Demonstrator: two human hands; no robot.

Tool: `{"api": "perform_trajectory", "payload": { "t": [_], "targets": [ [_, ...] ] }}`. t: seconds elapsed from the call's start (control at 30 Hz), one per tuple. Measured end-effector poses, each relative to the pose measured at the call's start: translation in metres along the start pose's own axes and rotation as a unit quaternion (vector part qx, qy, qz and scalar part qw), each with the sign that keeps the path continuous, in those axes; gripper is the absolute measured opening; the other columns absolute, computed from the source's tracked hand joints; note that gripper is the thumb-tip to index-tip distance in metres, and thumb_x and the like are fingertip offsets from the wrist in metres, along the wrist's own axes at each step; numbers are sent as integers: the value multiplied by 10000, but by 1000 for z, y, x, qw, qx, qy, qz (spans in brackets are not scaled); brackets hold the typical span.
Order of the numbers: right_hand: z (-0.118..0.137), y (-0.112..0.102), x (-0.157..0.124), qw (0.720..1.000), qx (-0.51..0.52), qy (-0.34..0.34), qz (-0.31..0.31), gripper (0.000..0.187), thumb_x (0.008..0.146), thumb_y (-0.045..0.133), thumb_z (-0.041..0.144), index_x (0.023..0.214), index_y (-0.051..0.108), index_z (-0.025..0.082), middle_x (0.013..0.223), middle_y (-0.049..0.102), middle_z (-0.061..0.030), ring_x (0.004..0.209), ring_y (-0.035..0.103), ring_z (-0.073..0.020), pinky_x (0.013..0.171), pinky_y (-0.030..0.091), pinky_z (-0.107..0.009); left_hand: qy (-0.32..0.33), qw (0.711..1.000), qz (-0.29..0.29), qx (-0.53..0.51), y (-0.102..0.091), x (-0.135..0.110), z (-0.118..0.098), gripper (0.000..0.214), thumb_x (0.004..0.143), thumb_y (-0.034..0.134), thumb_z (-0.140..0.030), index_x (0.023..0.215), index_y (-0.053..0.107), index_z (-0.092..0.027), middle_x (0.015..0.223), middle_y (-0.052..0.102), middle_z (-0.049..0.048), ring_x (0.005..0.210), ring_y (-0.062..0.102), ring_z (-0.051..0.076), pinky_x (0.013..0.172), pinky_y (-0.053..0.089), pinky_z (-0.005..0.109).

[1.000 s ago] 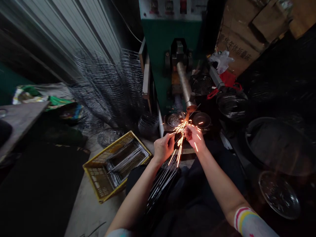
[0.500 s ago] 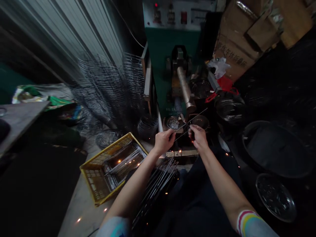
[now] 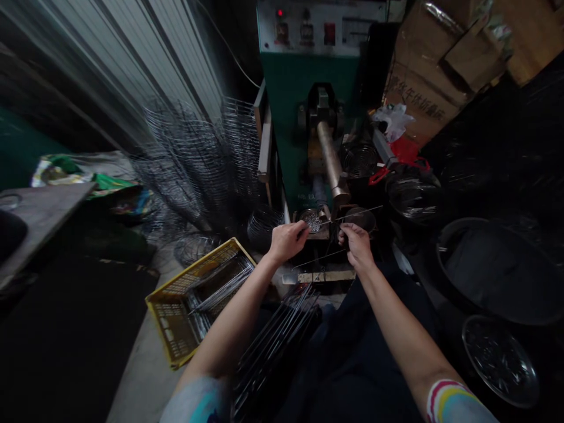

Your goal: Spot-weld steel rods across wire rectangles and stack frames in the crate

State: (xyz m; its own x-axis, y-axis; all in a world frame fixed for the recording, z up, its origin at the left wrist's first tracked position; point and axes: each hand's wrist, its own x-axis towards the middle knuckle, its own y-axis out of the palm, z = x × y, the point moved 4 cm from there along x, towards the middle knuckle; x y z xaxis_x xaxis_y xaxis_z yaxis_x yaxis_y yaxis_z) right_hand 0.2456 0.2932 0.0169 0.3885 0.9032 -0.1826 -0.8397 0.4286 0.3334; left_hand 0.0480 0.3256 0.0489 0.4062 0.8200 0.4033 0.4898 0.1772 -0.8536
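Dim, blurry view: the fingertips of both hands are hard to make out vs. the dark bench. Left hand (image 3: 288,239) is curled closed, pinching one end of a thin wire rod (image 3: 361,212). Right hand (image 3: 356,244) is closed too, gripping approx. mid-rod, w/ possibly a second wire (image 3: 319,259) below. The rod lies just under the electrode arm (image 3: 331,161) of the green spot welder (image 3: 304,94). Yellow crate (image 3: 170,332), on the floor at left, holds loose metal rods. Metal bowl (image 3: 471,335), lower right, holds small bits, too dim to identify; black tub (image 3: 484,264) contents unclear
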Motion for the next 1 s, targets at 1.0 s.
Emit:
{"api": "perform_trajectory", "payload": {
  "t": [1.0],
  "targets": [
    [-91, -93, -162, 829, -423, 237, 278, 468, 725, 647, 633, 878, 620, 191, 755, 602, -22, 658, 595, -160, 532, 481, -242, -619, 572, -488, -226, -68, -393, 259, 342, 958, 457, -429, 994, 593, -118, 708, 562, -12, 524, 504, 85, 513, 457, 235]
  ]
}}
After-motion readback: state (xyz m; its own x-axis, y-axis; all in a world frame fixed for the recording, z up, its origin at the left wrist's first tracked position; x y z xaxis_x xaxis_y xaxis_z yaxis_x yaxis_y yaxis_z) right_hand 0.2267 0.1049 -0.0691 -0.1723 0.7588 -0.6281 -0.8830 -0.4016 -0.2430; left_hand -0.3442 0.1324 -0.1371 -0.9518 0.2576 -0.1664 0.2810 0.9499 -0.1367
